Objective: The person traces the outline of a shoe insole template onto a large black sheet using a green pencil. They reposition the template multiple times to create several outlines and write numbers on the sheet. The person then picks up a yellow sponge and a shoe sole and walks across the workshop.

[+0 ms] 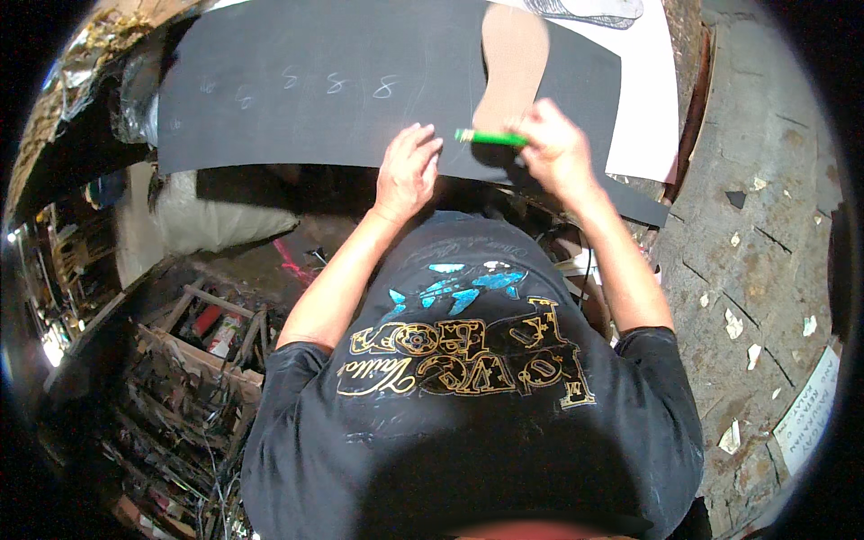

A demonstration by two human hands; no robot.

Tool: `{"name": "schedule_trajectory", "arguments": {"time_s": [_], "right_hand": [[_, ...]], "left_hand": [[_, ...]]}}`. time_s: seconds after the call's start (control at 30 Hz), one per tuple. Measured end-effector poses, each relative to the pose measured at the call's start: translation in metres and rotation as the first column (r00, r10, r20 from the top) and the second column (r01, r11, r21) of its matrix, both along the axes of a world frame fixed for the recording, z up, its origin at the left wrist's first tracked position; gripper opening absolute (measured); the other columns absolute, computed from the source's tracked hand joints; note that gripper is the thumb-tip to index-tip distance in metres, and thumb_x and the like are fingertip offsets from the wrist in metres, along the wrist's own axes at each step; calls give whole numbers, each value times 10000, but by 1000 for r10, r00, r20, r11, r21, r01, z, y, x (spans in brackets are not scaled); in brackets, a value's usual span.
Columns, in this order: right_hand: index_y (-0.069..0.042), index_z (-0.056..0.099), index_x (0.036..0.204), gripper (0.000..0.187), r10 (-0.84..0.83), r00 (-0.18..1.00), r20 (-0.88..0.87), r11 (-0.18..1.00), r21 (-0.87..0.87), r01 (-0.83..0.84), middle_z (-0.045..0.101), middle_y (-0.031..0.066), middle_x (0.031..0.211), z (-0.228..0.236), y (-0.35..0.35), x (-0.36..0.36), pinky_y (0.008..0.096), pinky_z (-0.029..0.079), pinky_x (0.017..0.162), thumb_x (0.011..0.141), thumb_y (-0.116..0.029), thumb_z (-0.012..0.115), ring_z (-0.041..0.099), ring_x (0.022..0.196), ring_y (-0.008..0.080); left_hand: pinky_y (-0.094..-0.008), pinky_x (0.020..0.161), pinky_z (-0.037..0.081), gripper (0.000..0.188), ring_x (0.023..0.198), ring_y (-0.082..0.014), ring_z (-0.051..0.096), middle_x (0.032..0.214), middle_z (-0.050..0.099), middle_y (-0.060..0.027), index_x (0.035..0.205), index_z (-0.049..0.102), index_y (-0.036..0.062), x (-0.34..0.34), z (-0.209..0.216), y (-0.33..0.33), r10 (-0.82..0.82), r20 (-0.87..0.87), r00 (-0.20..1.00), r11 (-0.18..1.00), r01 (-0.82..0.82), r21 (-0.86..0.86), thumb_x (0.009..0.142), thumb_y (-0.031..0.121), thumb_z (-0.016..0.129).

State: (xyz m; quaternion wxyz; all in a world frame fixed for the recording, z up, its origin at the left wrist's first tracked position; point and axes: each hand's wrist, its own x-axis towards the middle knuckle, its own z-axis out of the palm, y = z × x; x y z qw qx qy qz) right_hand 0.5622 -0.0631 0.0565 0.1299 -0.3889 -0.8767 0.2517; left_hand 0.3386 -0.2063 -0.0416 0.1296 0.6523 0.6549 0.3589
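A large black sheet lies across the work surface, with several pale handwritten marks on it. On its right part rests a tan sole-shaped template, its narrower end toward me. My right hand is closed around a green pencil, just at the template's near end. The pencil lies roughly level and points left, and its right end is hidden in my fingers. My left hand rests at the sheet's near edge, left of the pencil, fingers stretched out and holding nothing.
White sheet material lies under the black sheet at the right, with dark sole shapes at the far edge. A pale sack sits below at the left, near a cluttered wooden rack. Scraps litter the floor at right.
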Motion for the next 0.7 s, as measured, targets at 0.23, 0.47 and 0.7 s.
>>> {"name": "schedule_trajectory", "arguments": {"time_s": [0.23,0.47,0.7], "right_hand": [[-69,698,1215,479,-259,965,44,956,-133,262,643,179,1085,-83,68,10,439,525,913,855,-381,744,660,1039,339],[-83,688,1208,469,-302,953,-19,950,-83,300,683,211,1078,-110,142,-18,459,525,910,819,-329,776,656,1052,389],[-123,695,1214,493,-191,981,-24,972,-146,186,670,218,1087,-101,143,-15,475,519,928,786,-343,801,640,1077,422]], "left_hand": [[-581,1151,341,644,1339,-398,493,1402,547,-189,1248,650,56,38,7,3,-33,-114,993,995,23,-93,751,407,862],[-613,1160,297,661,1357,-399,466,1424,524,-187,1257,658,108,62,3,10,74,-181,981,987,-98,-130,717,411,889],[-593,1172,296,618,1381,-392,460,1440,532,-165,1203,690,117,63,0,2,98,-146,984,985,-117,-126,705,419,896]]}}
